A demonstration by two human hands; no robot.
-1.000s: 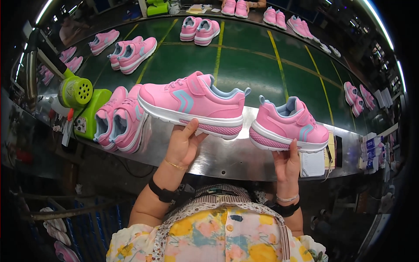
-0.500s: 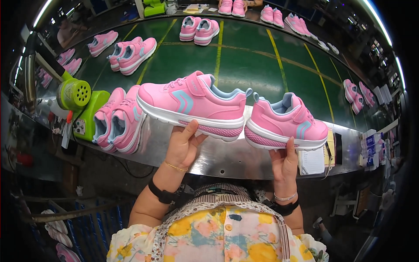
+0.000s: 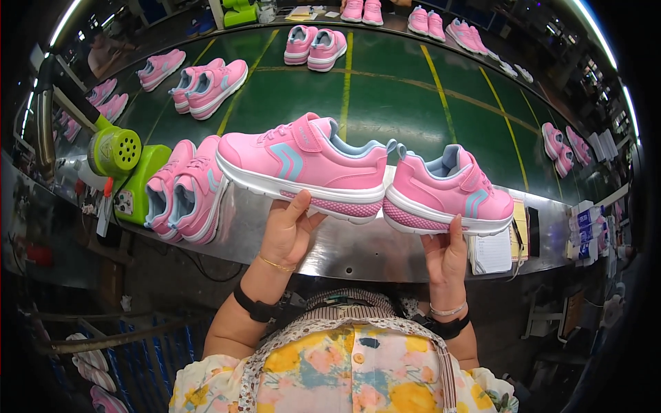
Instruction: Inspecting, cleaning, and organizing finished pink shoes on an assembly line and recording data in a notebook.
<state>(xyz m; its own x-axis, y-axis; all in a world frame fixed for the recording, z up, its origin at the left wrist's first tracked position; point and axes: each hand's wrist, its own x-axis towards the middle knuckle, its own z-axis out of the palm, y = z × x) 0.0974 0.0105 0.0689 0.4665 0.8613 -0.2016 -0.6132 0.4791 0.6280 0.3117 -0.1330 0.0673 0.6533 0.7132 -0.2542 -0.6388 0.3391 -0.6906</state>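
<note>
In each hand I hold a pink sneaker with light-blue trim and a white sole. My left hand (image 3: pixel 290 230) grips the left sneaker (image 3: pixel 337 165) from below, thumb against the sole's near side. Its toe points left. My right hand (image 3: pixel 445 258) clasps the right sneaker (image 3: pixel 447 182) the same way, toe to the right. Both are raised over the metal worktop, heels facing each other and nearly touching. The fingers beneath the soles are partly hidden. Left of them, another pair of pink sneakers (image 3: pixel 196 186) leans on the bench beside a green machine (image 3: pixel 116 151).
A green belt (image 3: pixel 385 96) with yellow lines runs beyond the metal worktop (image 3: pixel 330 251), carrying several pink pairs. An open notebook (image 3: pixel 491 253) with a pen lies at right. Stacked packs (image 3: pixel 585 230) stand farther right. Another person's arm (image 3: pixel 103 58) shows at far left.
The right sneaker has shifted slightly left, bringing its heel closer to the left one's heel. My left hand stays almost still.
</note>
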